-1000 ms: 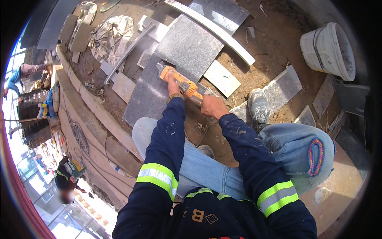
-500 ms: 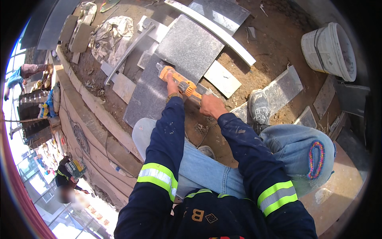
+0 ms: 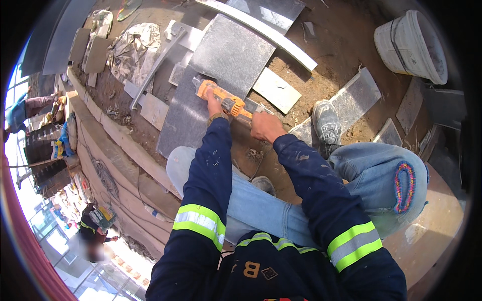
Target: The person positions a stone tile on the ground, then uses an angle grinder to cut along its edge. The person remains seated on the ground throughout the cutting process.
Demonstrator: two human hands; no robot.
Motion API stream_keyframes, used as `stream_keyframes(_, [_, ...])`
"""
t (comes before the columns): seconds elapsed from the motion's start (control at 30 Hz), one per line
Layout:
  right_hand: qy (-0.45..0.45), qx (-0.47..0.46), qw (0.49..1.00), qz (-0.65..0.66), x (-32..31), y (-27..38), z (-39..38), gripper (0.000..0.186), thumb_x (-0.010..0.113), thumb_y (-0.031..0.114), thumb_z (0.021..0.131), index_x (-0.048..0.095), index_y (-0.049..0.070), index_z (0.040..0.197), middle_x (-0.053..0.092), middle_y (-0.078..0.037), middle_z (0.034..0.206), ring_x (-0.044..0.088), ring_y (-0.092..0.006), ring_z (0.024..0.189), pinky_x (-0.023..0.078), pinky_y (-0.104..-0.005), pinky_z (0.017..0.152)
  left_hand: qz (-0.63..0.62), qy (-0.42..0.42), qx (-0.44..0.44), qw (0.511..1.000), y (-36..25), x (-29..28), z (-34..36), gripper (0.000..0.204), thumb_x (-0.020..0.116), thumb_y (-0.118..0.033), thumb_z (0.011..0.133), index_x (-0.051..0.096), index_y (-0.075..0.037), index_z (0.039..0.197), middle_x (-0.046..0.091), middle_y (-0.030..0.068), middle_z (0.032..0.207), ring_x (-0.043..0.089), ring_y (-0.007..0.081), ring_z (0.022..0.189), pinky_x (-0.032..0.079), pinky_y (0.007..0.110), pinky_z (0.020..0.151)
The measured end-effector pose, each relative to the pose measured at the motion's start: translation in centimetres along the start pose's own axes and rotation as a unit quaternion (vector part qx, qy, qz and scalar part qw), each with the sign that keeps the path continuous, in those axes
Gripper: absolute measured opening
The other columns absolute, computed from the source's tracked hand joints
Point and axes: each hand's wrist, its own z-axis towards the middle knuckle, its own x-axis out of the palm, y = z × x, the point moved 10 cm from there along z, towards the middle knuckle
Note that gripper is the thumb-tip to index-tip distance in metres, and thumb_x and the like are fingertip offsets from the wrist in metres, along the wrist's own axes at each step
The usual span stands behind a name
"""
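An orange-and-black angle grinder (image 3: pixel 232 104) lies across the middle of the view, its head over a dark grey stone slab (image 3: pixel 182 118). Near that head my left hand (image 3: pixel 215 105) is closed round the tool's body. My right hand (image 3: pixel 266 126) wraps the rear end of the grinder. Dust hazes the stone around the grinder's head, and its disc cannot be made out clearly. A second speckled grey slab (image 3: pixel 232 47) lies just beyond, overlapping or abutting the first; which of these I cannot tell.
Long pale strips (image 3: pixel 271 35) and a light tile offcut (image 3: pixel 276 90) lie around the slabs. A white bucket (image 3: pixel 401 47) stands far right. Crumpled sheeting (image 3: pixel 134 47) lies far left. My shoe (image 3: pixel 326 123) rests by a grey stone piece (image 3: pixel 359 98). Another person (image 3: pixel 93 228) is at lower left.
The whole view has shifted slightly. Both hands keep their hold on the grinder, whose head stays near the edge between the two slabs.
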Motion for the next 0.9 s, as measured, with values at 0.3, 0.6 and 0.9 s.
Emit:
stream_keyframes(0.3, [-0.033, 0.009, 0.999, 0.012, -0.2, -0.5, -0.2, 0.029, 0.061, 0.011, 0.072, 0.068, -0.004, 0.096, 0.069, -0.026, 0.094, 0.069, -0.0371, 0.09, 0.056, -0.0432, 0.078, -0.008, -0.005, 0.022, 1.0, 0.3, -0.6, 0.6, 0.074, 0.057, -0.06, 0.088, 0.049, 0.0, 0.132, 0.059, 0.0142, 0.119, 0.064, 0.0299, 0.1, 0.053, 0.043, 0.085])
stream_keyframes(0.6, [-0.023, 0.029, 0.999, 0.005, -0.2, -1.2, -0.1, 0.028, 0.068, 0.014, 0.073, 0.07, -0.001, 0.097, 0.071, -0.022, 0.095, 0.07, -0.0343, 0.09, 0.057, -0.0416, 0.078, 0.001, -0.006, 0.016, 1.0, 0.2, 0.7, -0.9, 0.076, 0.056, -0.06, 0.088, 0.048, -0.001, 0.134, 0.059, 0.0147, 0.12, 0.064, 0.0303, 0.101, 0.052, 0.044, 0.087])
stream_keyframes(0.9, [0.014, 0.008, 1.0, 0.009, -0.4, 0.2, 0.1, 0.032, 0.058, 0.012, 0.076, 0.064, -0.005, 0.103, 0.068, -0.025, 0.1, 0.068, -0.0382, 0.095, 0.056, -0.0442, 0.081, 0.012, -0.012, 0.024, 1.0, -0.1, -1.3, 2.4, 0.072, 0.054, -0.06, 0.089, 0.048, -0.004, 0.134, 0.058, 0.0137, 0.123, 0.063, 0.0315, 0.104, 0.052, 0.045, 0.089])
